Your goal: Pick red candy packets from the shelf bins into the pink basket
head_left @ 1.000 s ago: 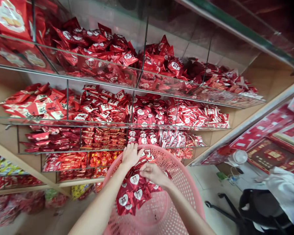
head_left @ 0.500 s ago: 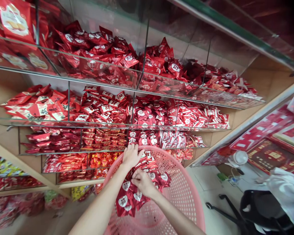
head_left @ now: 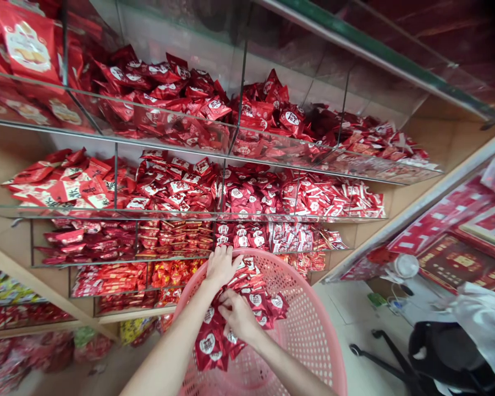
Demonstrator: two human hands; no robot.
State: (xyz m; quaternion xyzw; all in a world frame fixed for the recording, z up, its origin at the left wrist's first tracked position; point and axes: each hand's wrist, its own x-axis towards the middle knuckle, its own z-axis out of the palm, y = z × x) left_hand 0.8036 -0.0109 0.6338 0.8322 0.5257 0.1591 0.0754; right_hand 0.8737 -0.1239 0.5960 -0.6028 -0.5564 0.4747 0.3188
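Your left hand (head_left: 220, 268) sits at the far rim of the round pink perforated plastic basket (head_left: 313, 341), just in front of the lowest shelves. Its fingers (head_left: 226, 258) spread and curl down over the rim, and you cannot tell whether they hold anything. Your right hand (head_left: 238, 316) is lower and nearer, inside the basket's mouth. Its fingers (head_left: 226, 300) are bunched closely on the glossy red foil packets with white heart-shaped labels (head_left: 208, 344). These packets lie heaped inside the basket, between and under both hands, with some reaching up to the far rim.

Behind the basket rise tiers of clear glass shelves (head_left: 272, 148) with thin dark metal dividers, all crowded with loose red packets (head_left: 177, 184). Below them, yellow packets (head_left: 132, 330) sit low on the left, beside a pale wooden shelf edge (head_left: 37, 291). To your right, a red-and-gold boxed display (head_left: 462, 261) stands beyond a small round white fan (head_left: 406, 265). A black chair (head_left: 445, 352) with a white cloth (head_left: 484, 324) draped over it stands on the pale tiled floor (head_left: 346, 313).
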